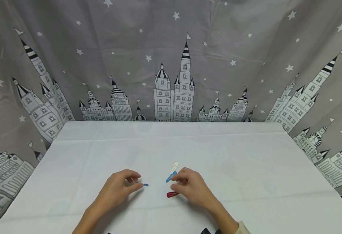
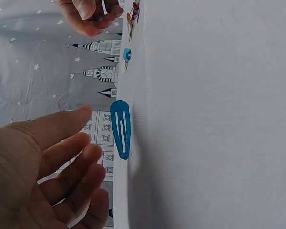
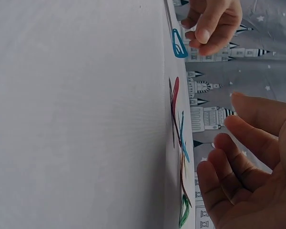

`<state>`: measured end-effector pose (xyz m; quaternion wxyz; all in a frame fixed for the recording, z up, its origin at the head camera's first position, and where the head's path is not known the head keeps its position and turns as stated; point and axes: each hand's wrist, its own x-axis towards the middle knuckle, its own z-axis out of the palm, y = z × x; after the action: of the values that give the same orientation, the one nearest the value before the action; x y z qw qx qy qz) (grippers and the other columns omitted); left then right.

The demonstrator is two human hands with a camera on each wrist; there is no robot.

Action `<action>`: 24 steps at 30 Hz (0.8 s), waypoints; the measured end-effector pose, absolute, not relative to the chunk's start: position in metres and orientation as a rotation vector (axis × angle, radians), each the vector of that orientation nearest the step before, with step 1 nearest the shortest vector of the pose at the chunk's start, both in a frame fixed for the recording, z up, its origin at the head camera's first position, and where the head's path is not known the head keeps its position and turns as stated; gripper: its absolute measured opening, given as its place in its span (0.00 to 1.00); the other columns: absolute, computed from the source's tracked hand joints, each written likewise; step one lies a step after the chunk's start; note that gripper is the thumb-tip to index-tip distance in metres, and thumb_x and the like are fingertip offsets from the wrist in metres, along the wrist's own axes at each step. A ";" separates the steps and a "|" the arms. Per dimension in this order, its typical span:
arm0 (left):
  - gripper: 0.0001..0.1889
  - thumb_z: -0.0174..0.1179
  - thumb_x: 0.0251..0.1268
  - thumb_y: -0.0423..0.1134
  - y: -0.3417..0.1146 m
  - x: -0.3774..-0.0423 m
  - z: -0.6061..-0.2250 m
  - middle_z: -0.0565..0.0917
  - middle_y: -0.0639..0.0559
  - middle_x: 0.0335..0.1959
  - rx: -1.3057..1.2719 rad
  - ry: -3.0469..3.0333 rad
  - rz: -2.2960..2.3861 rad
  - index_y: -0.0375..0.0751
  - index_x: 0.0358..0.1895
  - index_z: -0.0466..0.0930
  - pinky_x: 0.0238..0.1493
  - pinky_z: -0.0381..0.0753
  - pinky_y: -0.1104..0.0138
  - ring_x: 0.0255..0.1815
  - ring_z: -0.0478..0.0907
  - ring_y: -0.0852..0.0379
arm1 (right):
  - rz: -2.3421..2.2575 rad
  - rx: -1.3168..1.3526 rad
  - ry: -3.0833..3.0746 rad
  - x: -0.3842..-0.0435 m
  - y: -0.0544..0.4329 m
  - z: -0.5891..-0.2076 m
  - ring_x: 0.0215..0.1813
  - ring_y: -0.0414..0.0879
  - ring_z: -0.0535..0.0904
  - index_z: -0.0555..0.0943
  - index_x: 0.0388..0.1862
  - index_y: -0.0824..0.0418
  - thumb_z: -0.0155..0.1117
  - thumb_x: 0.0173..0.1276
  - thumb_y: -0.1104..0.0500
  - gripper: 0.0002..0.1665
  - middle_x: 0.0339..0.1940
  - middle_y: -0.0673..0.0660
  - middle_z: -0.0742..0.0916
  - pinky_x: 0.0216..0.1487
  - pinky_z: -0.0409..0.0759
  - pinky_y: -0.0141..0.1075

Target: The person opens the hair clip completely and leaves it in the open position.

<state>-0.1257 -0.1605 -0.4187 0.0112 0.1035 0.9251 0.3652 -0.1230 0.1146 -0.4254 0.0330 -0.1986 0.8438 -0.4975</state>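
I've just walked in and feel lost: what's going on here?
A person's left hand is beside a teardrop-shaped blue hair clip. The right hand is near a slim red hair clip, a second slim blue hair clip and a slim cream hair clip on a white table. Neither hand grips any clip.

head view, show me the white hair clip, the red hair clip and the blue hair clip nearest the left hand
white hair clip (image 1: 174, 167), head view, middle of its body
red hair clip (image 1: 172, 194), head view, middle of its visible part
blue hair clip (image 1: 145, 185), head view, middle of its visible part
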 end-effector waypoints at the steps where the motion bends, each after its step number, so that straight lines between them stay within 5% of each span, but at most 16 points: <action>1: 0.11 0.73 0.57 0.41 -0.160 -0.125 -0.418 0.83 0.63 0.35 0.325 2.882 1.147 0.47 0.42 0.86 0.38 0.75 0.65 0.39 0.75 0.61 | -1.530 -0.612 2.597 -0.123 0.115 -0.426 0.36 0.41 0.78 0.88 0.40 0.61 0.69 0.61 0.62 0.09 0.35 0.45 0.83 0.40 0.77 0.35; 24: 0.10 0.73 0.56 0.39 -0.130 -0.113 -0.420 0.82 0.64 0.33 0.670 2.778 1.281 0.45 0.40 0.86 0.38 0.79 0.68 0.35 0.77 0.64 | -1.533 -0.572 2.591 -0.120 0.136 -0.427 0.37 0.41 0.79 0.87 0.42 0.62 0.70 0.61 0.62 0.10 0.36 0.50 0.84 0.42 0.78 0.35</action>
<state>-0.1130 -0.1298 -0.4205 0.0050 0.2139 0.8871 0.4090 -0.1196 0.1365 -0.4272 0.0386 -0.1866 0.8449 -0.4998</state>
